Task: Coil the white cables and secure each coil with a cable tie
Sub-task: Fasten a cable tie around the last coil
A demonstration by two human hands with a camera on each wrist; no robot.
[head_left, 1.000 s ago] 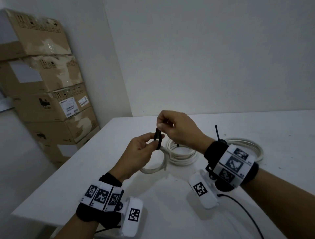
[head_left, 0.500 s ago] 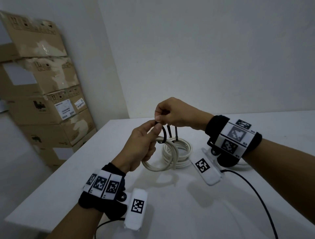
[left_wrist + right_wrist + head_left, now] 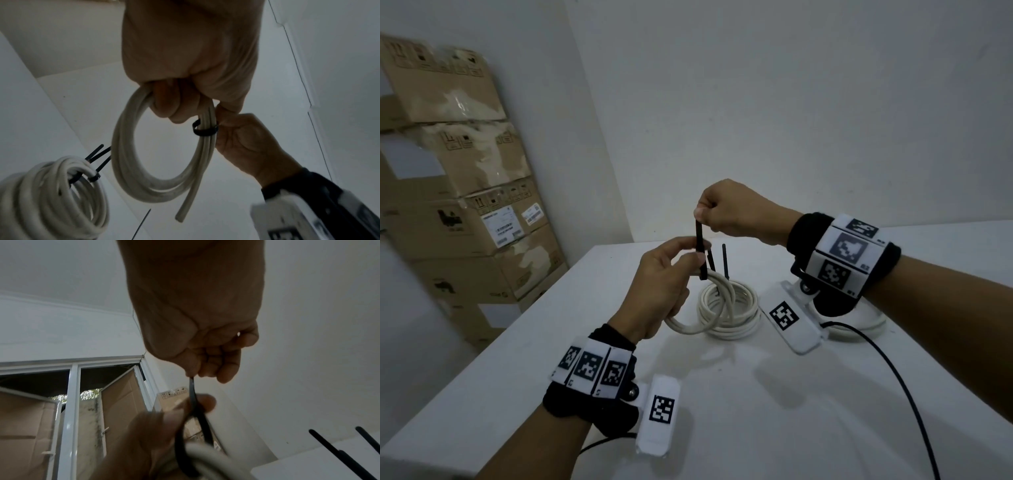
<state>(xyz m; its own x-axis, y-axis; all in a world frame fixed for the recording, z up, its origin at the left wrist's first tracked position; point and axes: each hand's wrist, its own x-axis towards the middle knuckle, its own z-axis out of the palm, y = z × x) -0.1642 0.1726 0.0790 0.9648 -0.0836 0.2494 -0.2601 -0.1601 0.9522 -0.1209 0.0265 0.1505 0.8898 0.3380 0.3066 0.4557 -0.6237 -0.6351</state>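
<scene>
A small coil of white round cable (image 3: 700,310) is held above the white table (image 3: 756,394) by the left hand (image 3: 659,287), whose fingers are curled round its strands. A black plastic cable tie (image 3: 204,129) is looped round the coil, and its tail is pinched by the right hand (image 3: 736,212), at 1 o'clock from the left hand. A tied stack of white cable coils (image 3: 736,308) is seen on the table at 3 o'clock of the held coil.

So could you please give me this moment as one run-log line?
left hand: grips white coil | right hand: pinches cable tie tail upward | tied coil: on table
</scene>
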